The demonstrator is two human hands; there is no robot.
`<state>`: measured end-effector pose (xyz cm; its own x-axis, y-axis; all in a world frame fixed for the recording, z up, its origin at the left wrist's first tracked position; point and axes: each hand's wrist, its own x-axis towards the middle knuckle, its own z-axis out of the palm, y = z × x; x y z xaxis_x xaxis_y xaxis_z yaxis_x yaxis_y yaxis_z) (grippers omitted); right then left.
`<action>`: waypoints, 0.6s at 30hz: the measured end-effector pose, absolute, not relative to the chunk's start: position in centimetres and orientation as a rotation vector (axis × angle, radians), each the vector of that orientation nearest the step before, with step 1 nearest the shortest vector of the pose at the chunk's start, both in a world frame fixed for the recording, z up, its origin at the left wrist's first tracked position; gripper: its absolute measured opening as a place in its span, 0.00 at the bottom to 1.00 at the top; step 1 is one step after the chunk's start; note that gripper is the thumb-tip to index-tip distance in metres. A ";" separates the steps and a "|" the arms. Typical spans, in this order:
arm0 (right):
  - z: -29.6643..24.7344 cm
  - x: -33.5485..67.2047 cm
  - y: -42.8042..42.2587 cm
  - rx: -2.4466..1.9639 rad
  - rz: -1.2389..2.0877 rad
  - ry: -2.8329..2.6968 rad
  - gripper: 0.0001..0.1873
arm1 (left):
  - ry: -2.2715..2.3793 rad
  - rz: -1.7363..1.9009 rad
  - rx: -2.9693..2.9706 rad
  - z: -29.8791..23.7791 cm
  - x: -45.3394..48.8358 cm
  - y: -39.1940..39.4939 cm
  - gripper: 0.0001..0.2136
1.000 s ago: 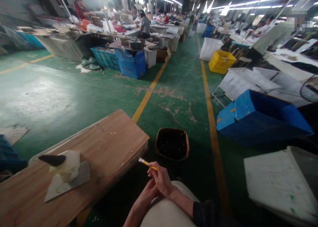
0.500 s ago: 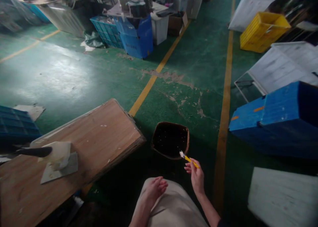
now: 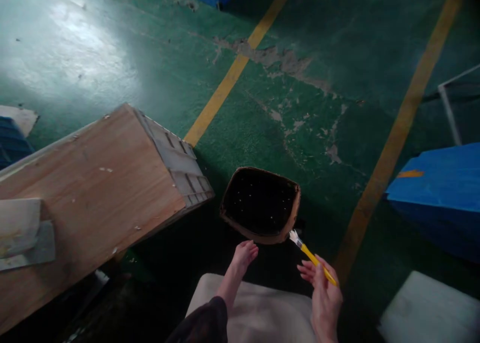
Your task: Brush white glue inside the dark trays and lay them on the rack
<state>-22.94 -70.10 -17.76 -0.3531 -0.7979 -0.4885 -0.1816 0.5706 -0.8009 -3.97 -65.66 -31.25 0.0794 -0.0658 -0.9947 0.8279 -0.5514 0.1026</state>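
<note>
My right hand (image 3: 325, 288) is closed around the yellow handle of a small paintbrush (image 3: 310, 255). Its pale bristles point up and left, at the near right corner of a dark-lined cardboard box (image 3: 297, 208). White specks dot the box's dark inside; what else lies in there is too dark to make out. Just short of the box's near rim is my left hand (image 3: 244, 255), fingers loosely bent, nothing visible in them. Whether it touches the rim I cannot tell. Below both hands a pale cloth (image 3: 270, 310) covers my lap.
To the left stands a wooden-topped table (image 3: 112, 168) with a whitish block (image 3: 18, 223) on a flat sheet. A blue container (image 3: 438, 183) is at the right, with a white slab-like surface (image 3: 431, 308) below it. Yellow lines (image 3: 225, 90) cross the worn green floor.
The view has tipped down toward the box. My left hand has moved forward from my lap to the box's near edge. The paintbrush has moved from over the box to its near right corner.
</note>
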 end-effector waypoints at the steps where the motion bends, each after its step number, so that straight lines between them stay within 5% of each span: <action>1: -20.0 -23.2 -71.3 -0.791 -0.805 1.844 0.29 | 0.796 -1.538 1.640 -33.8 -4.4 -66.5 0.10; 11: -39.2 -29.5 -79.4 -0.704 -0.752 1.857 0.24 | 1.081 -1.300 1.673 -60.1 -10.1 -73.8 0.19; 18: -41.0 -30.7 -82.0 -0.687 -0.620 1.855 0.25 | 1.014 -1.196 1.585 -64.6 -11.8 -73.8 0.27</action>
<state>-30.73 -82.01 -41.02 -0.3183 -0.7017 -0.6374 -0.1774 0.7046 -0.6871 -11.80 -73.84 -64.64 0.2028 0.0972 -0.9744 0.9454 -0.2787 0.1690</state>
